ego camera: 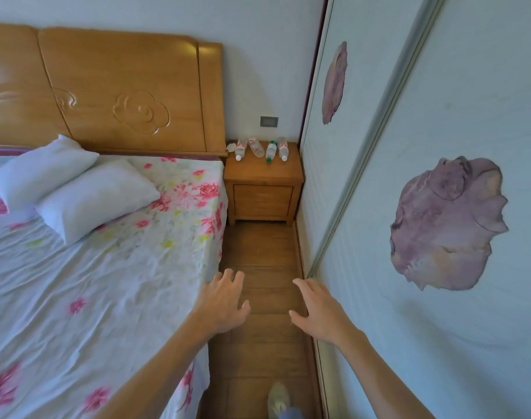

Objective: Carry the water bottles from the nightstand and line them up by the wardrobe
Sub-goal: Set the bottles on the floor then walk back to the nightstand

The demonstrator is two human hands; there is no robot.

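Several clear plastic water bottles lie on their sides on the wooden nightstand [263,172] at the far end of the aisle: one with a white cap [240,150], a crumpled one [256,147], a green-capped one [270,151] and another white-capped one [283,148]. The wardrobe [424,146], pale with purple shell pictures, runs along the right. My left hand [224,300] and my right hand [317,309] reach forward over the floor with fingers spread, holding nothing, well short of the nightstand.
A bed [107,252] with a floral sheet and two white pillows [76,189] fills the left. A narrow strip of wooden floor [261,258] runs between bed and wardrobe to the nightstand. My shoe [277,399] shows at the bottom.
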